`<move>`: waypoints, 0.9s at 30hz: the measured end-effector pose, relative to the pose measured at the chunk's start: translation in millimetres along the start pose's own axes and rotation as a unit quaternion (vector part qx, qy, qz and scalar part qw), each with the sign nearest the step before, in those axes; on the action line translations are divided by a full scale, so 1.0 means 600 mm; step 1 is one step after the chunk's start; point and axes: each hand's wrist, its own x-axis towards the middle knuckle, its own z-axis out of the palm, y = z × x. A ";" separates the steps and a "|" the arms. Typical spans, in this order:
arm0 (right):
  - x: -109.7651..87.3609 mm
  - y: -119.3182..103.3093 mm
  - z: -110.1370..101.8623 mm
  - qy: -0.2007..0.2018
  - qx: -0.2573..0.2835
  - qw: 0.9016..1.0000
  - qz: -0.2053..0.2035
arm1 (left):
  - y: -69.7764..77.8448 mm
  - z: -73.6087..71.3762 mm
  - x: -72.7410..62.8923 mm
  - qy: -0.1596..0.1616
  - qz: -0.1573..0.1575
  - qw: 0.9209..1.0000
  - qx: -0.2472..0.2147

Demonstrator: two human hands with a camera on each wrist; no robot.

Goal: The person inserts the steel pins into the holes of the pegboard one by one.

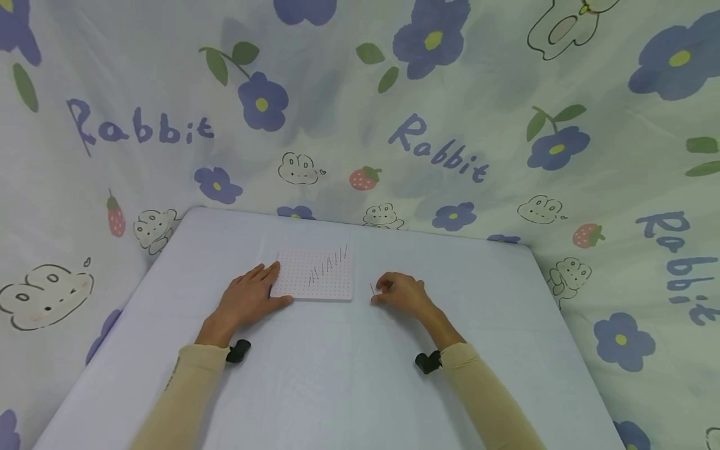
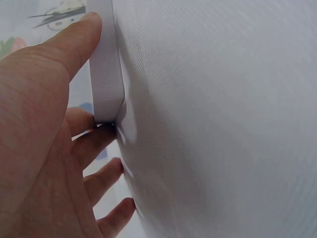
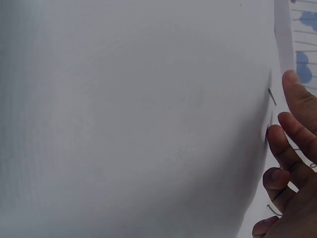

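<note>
A white perforated board [image 1: 292, 269] lies on the table, with a slanting row of several thin dark pins [image 1: 322, 267] standing in its holes. My left hand [image 1: 247, 297] touches the board's near left corner, its thumb at the front edge and its extended fingers along the left side. In the left wrist view, the thumb overlaps the side of the board [image 2: 106, 74]. To the right of the board is my right hand [image 1: 405, 294], thumb and fingertips apart around a single thin pin [image 1: 372, 289]. That pin [image 3: 272, 97] shows close beside the fingertips in the right wrist view.
A white cloth covers the table [image 1: 349, 375]. Behind it and on both sides hangs a curtain [image 1: 337, 112] printed with flowers and rabbits. Each wrist carries a small black camera, one left [image 1: 239, 351] and one right [image 1: 429, 362].
</note>
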 end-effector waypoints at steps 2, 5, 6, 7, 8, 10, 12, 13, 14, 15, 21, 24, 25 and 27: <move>0.001 0.002 0.002 0.000 -0.001 1.000 -0.002 | 0.000 0.000 -0.001 0.000 0.000 1.000 0.000; 0.004 0.005 0.004 -0.001 -0.007 1.000 -0.003 | 0.000 0.000 -0.001 0.001 0.000 1.000 0.000; 0.005 0.005 0.005 -0.002 -0.009 1.000 -0.004 | 0.001 -0.001 -0.001 0.003 0.001 1.000 0.001; 0.005 0.005 0.005 -0.002 -0.011 1.000 -0.004 | 0.001 -0.001 -0.002 0.003 0.001 1.000 -0.001; 0.006 0.005 0.005 -0.003 -0.012 1.000 -0.004 | 0.001 -0.001 -0.002 0.003 0.000 1.000 -0.001; 0.008 0.005 0.006 -0.003 -0.014 1.000 -0.005 | 0.001 -0.002 -0.003 0.006 0.002 1.000 0.000; 0.010 0.004 0.006 -0.002 -0.020 1.000 -0.004 | 0.001 -0.003 -0.003 0.007 0.003 1.000 0.001; 0.011 0.004 0.006 -0.002 -0.023 1.000 -0.002 | 0.001 -0.004 -0.003 0.007 0.003 1.000 0.001; 0.012 0.003 0.006 -0.001 -0.026 1.000 -0.001 | 0.001 -0.004 -0.003 0.008 0.003 1.000 0.002; 0.014 0.002 0.006 0.000 -0.028 1.000 0.001 | 0.001 -0.004 -0.003 0.007 0.003 1.000 0.001; 0.019 -0.011 0.007 0.005 -0.030 1.000 0.002 | 0.004 -0.005 -0.004 0.007 0.002 1.000 -0.005; 0.021 -0.014 0.010 0.004 -0.036 0.999 0.005 | 0.005 -0.004 -0.005 0.008 0.002 1.000 -0.003; 0.022 -0.015 0.011 0.005 -0.041 0.999 0.006 | 0.005 -0.003 -0.005 0.007 0.001 1.000 -0.003; 0.023 -0.015 0.013 0.007 -0.055 0.998 0.007 | 0.004 -0.003 -0.005 0.007 0.000 1.000 -0.001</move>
